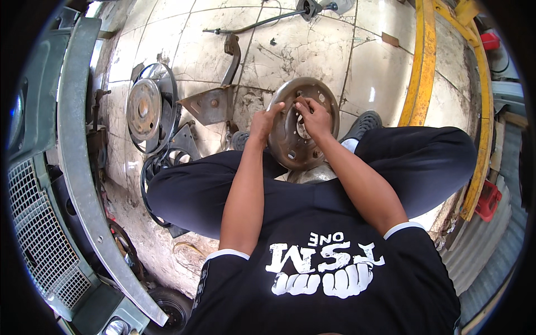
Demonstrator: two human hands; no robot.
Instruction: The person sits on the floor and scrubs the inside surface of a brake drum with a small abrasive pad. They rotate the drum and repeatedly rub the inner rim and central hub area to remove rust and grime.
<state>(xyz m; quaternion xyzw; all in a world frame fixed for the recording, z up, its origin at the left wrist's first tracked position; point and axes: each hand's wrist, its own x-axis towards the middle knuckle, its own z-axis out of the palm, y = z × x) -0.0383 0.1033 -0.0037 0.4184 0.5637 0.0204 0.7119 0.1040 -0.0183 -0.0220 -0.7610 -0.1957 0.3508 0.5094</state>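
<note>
A round, brownish metal brake backing plate (285,142) stands tilted between my legs, with holes and a large opening at its middle. My left hand (263,124) is closed on its left rim, the thumb lying over the face. Against the upper part of the plate, my right hand (315,118) pinches a small brown piece (302,102) that looks like folded sandpaper. Its fingertips partly cover that piece. Under the plate's lower edge, a rounded silvery metal object (312,174) shows in part.
To the left lie another round metal plate (144,109) and a pedal bracket (209,105). A long rod (262,23) is on the tiles ahead. A yellow steel frame (421,67) stands right, near a red container (488,201). A grey bumper (78,111) borders the left side.
</note>
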